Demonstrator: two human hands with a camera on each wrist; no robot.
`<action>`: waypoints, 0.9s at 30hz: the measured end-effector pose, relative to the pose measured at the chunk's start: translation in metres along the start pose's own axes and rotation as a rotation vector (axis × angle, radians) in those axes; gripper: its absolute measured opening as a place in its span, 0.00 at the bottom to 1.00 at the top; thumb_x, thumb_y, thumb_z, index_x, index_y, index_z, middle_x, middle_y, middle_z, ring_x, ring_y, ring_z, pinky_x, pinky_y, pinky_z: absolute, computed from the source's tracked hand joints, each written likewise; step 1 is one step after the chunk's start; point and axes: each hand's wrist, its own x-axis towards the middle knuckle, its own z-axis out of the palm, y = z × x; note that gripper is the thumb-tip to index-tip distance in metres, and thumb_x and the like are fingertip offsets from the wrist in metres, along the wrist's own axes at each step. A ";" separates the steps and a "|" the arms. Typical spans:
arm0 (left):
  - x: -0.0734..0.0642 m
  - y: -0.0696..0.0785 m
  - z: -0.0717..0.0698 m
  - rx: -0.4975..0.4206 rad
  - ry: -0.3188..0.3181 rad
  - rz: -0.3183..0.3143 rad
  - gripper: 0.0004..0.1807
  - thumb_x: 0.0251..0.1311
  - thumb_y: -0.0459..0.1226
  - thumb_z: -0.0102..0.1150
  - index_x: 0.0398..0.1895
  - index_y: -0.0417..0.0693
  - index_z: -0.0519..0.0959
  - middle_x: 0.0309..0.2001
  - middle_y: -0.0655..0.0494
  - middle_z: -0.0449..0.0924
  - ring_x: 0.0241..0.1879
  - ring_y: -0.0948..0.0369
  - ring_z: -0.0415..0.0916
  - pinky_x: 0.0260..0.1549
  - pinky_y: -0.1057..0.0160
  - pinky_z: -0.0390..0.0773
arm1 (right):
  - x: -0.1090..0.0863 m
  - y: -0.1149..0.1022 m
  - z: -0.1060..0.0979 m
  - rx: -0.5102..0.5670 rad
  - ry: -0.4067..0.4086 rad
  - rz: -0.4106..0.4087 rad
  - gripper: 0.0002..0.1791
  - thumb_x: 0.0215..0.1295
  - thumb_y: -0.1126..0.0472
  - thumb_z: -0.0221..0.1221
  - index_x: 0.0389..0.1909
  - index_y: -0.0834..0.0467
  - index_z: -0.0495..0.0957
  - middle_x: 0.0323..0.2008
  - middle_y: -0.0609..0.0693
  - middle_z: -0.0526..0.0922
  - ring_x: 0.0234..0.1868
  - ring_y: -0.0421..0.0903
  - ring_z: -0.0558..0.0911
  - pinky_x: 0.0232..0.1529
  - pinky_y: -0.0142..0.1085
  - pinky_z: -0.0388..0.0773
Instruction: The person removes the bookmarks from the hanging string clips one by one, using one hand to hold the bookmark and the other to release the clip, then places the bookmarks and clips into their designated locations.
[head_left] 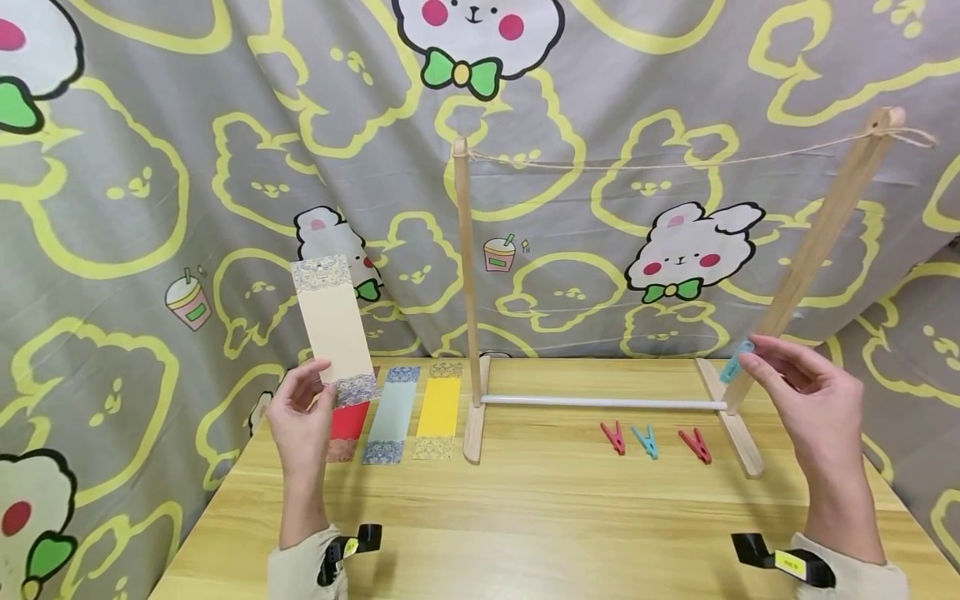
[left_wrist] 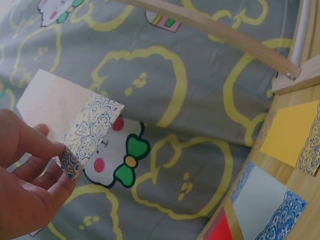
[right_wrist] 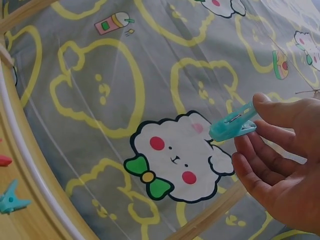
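My left hand (head_left: 302, 417) pinches a cream paper bookmark (head_left: 333, 325) with patterned lace-like ends by its lower edge, holding it upright above the table. In the left wrist view, thumb and fingers grip the bookmark (left_wrist: 75, 120) at its blue-patterned end. Over on the right, my right hand (head_left: 813, 400) pinches a teal clothespin (head_left: 737, 362) between thumb and fingertips, beside the stand's right post. The right wrist view shows the clothespin (right_wrist: 232, 123) pointing away from the fingers. Beneath the left hand lie a red bookmark (head_left: 348, 423), a light blue bookmark (head_left: 392, 414) and a yellow bookmark (head_left: 438, 412).
A wooden stand with a left post (head_left: 467, 275), a right post (head_left: 817, 250) and a white bar (head_left: 600, 402) stands on the table (head_left: 525, 533). Twine (head_left: 637, 167) sags between the post tops. Two red clothespins (head_left: 613, 438) and a blue clothespin (head_left: 646, 442) lie before the bar.
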 end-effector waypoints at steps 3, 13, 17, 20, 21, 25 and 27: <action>0.001 -0.002 -0.004 0.027 0.015 -0.006 0.16 0.60 0.18 0.61 0.51 0.30 0.83 0.45 0.51 0.84 0.37 0.60 0.76 0.41 0.76 0.81 | 0.001 0.003 -0.002 -0.047 -0.001 -0.002 0.19 0.61 0.73 0.69 0.54 0.71 0.82 0.43 0.44 0.89 0.41 0.34 0.86 0.44 0.18 0.78; 0.005 -0.011 -0.013 0.065 0.051 -0.011 0.15 0.61 0.19 0.61 0.52 0.31 0.83 0.46 0.51 0.85 0.39 0.61 0.78 0.43 0.77 0.79 | 0.003 0.013 -0.006 -0.276 -0.011 -0.015 0.20 0.64 0.68 0.69 0.56 0.69 0.82 0.43 0.39 0.88 0.41 0.31 0.84 0.42 0.16 0.77; 0.008 -0.014 -0.017 0.084 0.072 -0.031 0.16 0.61 0.19 0.61 0.52 0.31 0.82 0.46 0.51 0.85 0.40 0.64 0.78 0.44 0.77 0.78 | 0.005 0.020 -0.006 -0.304 -0.005 -0.006 0.19 0.64 0.68 0.68 0.56 0.68 0.82 0.42 0.35 0.87 0.40 0.30 0.84 0.41 0.16 0.77; 0.009 -0.016 -0.020 0.072 0.085 -0.045 0.17 0.60 0.18 0.60 0.52 0.30 0.82 0.46 0.50 0.84 0.41 0.64 0.78 0.44 0.75 0.78 | 0.006 0.024 -0.005 -0.320 0.001 -0.001 0.18 0.64 0.68 0.69 0.55 0.67 0.83 0.41 0.34 0.87 0.39 0.29 0.84 0.41 0.16 0.77; 0.010 -0.018 -0.021 0.067 0.091 -0.052 0.17 0.60 0.17 0.60 0.52 0.29 0.82 0.46 0.49 0.84 0.41 0.64 0.78 0.45 0.76 0.78 | 0.006 0.025 -0.004 -0.320 -0.001 0.003 0.18 0.64 0.68 0.69 0.55 0.66 0.83 0.41 0.33 0.86 0.39 0.29 0.84 0.41 0.16 0.77; 0.012 -0.022 -0.025 0.060 0.102 -0.073 0.17 0.61 0.17 0.58 0.53 0.29 0.81 0.47 0.48 0.83 0.43 0.63 0.79 0.45 0.75 0.78 | 0.008 0.029 -0.002 -0.324 -0.006 0.017 0.19 0.64 0.67 0.69 0.56 0.66 0.83 0.41 0.33 0.85 0.39 0.29 0.83 0.40 0.16 0.76; 0.012 -0.024 -0.026 0.068 0.106 -0.081 0.17 0.61 0.17 0.58 0.53 0.29 0.81 0.47 0.47 0.83 0.44 0.63 0.79 0.46 0.75 0.78 | 0.008 0.030 -0.002 -0.317 -0.013 0.029 0.19 0.65 0.67 0.69 0.56 0.66 0.83 0.41 0.33 0.85 0.39 0.29 0.83 0.40 0.16 0.76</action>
